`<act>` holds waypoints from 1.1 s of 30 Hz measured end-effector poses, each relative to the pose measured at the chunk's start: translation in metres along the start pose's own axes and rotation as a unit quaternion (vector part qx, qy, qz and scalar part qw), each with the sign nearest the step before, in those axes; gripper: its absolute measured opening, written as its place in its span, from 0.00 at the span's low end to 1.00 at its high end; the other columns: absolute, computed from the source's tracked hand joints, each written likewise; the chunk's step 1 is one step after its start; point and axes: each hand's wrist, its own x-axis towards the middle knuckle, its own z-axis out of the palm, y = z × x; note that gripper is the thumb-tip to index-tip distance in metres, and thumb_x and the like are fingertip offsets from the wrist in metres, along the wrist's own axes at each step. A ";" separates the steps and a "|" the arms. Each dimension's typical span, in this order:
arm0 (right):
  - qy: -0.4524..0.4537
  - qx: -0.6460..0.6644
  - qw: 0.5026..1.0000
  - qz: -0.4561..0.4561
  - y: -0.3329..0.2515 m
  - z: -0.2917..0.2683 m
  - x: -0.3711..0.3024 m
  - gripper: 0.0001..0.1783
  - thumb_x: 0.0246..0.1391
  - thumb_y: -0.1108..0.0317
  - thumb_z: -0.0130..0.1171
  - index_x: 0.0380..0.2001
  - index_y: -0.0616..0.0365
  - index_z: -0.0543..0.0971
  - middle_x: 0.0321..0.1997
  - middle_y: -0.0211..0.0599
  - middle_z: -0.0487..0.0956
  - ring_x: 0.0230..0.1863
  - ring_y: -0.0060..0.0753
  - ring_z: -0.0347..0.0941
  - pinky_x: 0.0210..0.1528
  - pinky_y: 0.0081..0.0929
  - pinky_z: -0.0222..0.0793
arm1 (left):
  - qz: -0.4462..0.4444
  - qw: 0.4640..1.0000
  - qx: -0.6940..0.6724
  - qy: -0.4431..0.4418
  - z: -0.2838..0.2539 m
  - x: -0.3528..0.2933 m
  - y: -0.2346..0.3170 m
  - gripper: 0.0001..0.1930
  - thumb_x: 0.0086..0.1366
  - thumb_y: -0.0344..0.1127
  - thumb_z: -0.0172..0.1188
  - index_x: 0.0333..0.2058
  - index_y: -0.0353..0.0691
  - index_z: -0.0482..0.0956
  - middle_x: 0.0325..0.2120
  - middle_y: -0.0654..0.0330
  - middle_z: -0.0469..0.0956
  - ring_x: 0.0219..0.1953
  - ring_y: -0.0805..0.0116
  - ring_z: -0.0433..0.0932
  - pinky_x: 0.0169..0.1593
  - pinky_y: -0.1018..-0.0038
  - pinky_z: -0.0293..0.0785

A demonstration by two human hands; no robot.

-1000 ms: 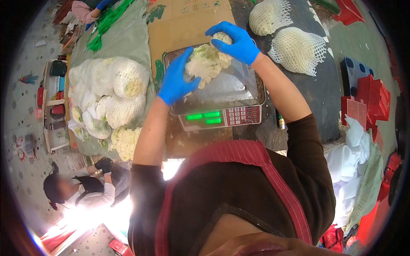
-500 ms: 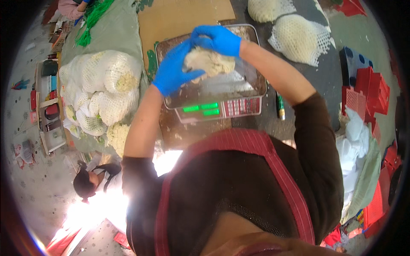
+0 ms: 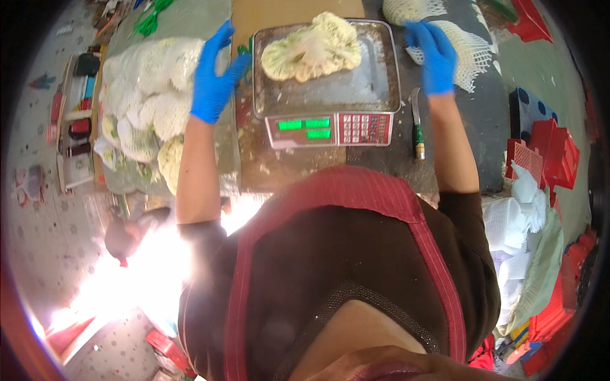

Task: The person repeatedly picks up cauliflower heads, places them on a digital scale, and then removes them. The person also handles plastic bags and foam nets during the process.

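Scale pan (image 3: 379, 76): room along right side; cauliflower (image 3: 311, 52) blocks upper left.

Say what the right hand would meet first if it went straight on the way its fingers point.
Probably the upper net-wrapped cauliflower, just ahead of the right hand; the hand's height is unclear, so it might pass over.

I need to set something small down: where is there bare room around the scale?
The dark tabletop looks bare between its right edge and the right forearm, nearer than the netted cauliflower. The scale pan has room right of the loose cauliflower. It is crowded left of the left hand, where a heap of netted cauliflowers lies.
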 end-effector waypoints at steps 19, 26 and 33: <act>0.420 -0.315 0.850 -0.029 -0.154 -0.266 -0.221 0.16 0.60 0.72 0.56 0.51 0.59 0.75 0.50 0.36 0.78 0.45 0.27 0.77 0.37 0.24 0.78 | -0.250 0.942 -0.068 0.216 -0.015 -0.160 0.012 0.18 0.66 0.33 0.49 0.52 0.34 0.75 0.38 0.56 0.78 0.36 0.67 0.74 0.43 0.72 0.72; 0.487 -0.293 0.787 -0.238 -0.256 -0.295 -0.255 0.10 0.60 0.73 0.52 0.44 0.60 0.78 0.41 0.37 0.80 0.39 0.30 0.78 0.36 0.25 0.77 | -0.222 0.947 -0.153 0.175 0.008 -0.143 0.032 0.17 0.69 0.35 0.49 0.51 0.33 0.75 0.35 0.58 0.75 0.34 0.68 0.70 0.41 0.74 0.69; 0.093 -0.718 0.593 0.351 -0.145 -0.296 -0.277 0.26 0.48 0.50 0.59 0.49 0.51 0.78 0.47 0.46 0.79 0.48 0.49 0.76 0.50 0.39 0.70 | -0.167 0.951 -0.258 0.024 0.069 -0.106 0.065 0.14 0.68 0.28 0.50 0.50 0.33 0.76 0.36 0.60 0.76 0.36 0.73 0.72 0.43 0.77 0.69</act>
